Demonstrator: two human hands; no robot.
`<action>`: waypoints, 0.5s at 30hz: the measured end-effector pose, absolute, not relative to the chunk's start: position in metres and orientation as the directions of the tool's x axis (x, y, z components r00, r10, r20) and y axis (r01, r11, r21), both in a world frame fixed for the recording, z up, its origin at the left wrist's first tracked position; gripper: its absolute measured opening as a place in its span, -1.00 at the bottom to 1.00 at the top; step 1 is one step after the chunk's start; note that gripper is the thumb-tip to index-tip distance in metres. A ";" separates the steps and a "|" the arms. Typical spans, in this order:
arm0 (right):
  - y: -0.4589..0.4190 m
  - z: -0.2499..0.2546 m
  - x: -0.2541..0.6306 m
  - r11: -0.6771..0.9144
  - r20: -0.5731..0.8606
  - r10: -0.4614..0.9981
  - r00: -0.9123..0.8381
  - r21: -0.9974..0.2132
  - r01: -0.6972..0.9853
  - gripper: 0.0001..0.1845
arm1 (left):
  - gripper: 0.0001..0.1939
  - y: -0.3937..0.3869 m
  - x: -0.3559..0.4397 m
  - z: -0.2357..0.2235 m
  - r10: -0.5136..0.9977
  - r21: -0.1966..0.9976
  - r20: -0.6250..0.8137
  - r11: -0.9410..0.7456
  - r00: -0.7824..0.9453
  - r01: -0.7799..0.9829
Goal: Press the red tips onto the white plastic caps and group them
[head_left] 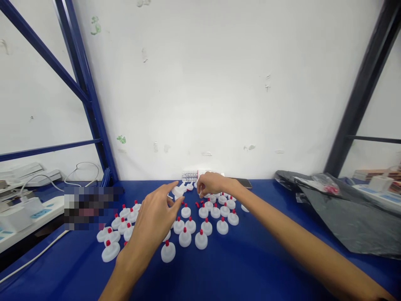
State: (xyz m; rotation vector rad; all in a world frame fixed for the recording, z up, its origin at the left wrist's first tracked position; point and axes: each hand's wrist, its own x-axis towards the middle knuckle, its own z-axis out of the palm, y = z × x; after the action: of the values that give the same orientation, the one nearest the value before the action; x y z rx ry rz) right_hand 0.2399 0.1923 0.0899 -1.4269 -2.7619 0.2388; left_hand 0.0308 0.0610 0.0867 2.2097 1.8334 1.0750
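Observation:
My left hand [158, 211] is closed with thumb and index finger around a white plastic nozzle cap [179, 191], which has no red tip on its spout. Just right of it, my right hand [210, 184] is closed in a pinch, its fingertips pointing down. What lies between those fingertips is too small to make out. Several white nozzle caps with red tips [201, 240] stand upright on the blue table below and around both hands. A few loose red tips [198, 205] lie between the hands. Some bare white caps [189, 187] lie behind them.
A clear ridged plastic tray [189, 176] and a dark phone [244, 183] lie by the wall. Grey plastic bags [344, 217] cover the table's right side. White power strips [37, 215] and cables sit at the left, beside a blue metal frame [90, 96].

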 end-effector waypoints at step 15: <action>0.185 0.103 0.241 0.626 0.013 0.719 -0.695 -0.446 0.639 -0.81 | -0.51 0.063 0.030 0.084 0.872 0.442 0.483 -0.319 0.078 0.839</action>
State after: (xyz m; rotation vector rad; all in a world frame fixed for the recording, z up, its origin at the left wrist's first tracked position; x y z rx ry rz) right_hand 0.2408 0.1847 0.1025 -1.1226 -2.6575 0.6175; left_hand 0.0302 0.0635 0.0839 2.2699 1.8042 1.0772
